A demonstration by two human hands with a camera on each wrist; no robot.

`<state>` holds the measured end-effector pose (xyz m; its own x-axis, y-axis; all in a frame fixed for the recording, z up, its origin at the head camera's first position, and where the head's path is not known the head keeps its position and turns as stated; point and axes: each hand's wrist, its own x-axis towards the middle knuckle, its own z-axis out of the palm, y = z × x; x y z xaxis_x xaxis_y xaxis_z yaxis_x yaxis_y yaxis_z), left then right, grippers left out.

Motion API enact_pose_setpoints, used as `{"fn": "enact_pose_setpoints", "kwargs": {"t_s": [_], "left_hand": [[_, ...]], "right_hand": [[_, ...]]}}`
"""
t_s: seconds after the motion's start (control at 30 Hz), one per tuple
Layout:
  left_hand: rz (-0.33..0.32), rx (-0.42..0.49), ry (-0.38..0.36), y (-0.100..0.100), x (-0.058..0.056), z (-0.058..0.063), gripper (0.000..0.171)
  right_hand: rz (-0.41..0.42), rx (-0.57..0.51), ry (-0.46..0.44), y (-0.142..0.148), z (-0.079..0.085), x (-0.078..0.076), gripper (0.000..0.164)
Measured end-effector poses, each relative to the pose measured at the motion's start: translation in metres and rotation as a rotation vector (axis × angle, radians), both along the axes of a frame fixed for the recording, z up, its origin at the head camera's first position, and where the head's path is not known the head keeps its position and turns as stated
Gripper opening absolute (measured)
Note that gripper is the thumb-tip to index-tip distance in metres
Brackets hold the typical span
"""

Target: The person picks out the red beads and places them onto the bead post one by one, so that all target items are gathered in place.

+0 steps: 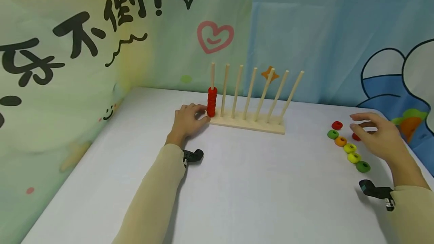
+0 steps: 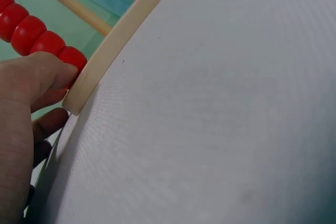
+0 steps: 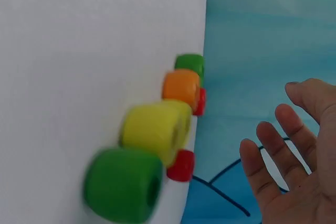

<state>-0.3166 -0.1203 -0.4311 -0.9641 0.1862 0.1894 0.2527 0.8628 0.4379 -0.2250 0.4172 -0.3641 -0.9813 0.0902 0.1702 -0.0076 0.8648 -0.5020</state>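
Observation:
A wooden peg rack stands toward the back of the white table, with several upright pegs. Red beads are stacked on its leftmost peg; the other pegs are bare. My left hand holds the rack's left end, its thumb against the lowest red bead and other fingers behind the base. Over at the right, my right hand hovers beside loose beads, fingers apart and holding nothing. Those beads are a red one, a green, an orange, two yellow, a nearer green and another red, partly hidden by the hand.
A printed cloth backdrop hangs behind and to the left of the table. Each wrist carries a small black camera; the left one sits just above the tabletop.

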Motion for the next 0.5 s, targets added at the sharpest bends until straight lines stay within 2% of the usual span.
{"fn": "enact_pose_setpoints", "kwargs": {"t_s": [0.23, 0.5], "left_hand": [[0.011, -0.01, 0.0, -0.001, -0.002, -0.001, 0.05], [0.009, -0.01, -0.016, -0.003, -0.003, -0.003, 0.05]], "right_hand": [[-0.005, 0.077, -0.028, 0.01, 0.0, -0.007, 0.046], [0.023, 0.122, -0.101, 0.024, -0.018, -0.006, 0.052]]}}
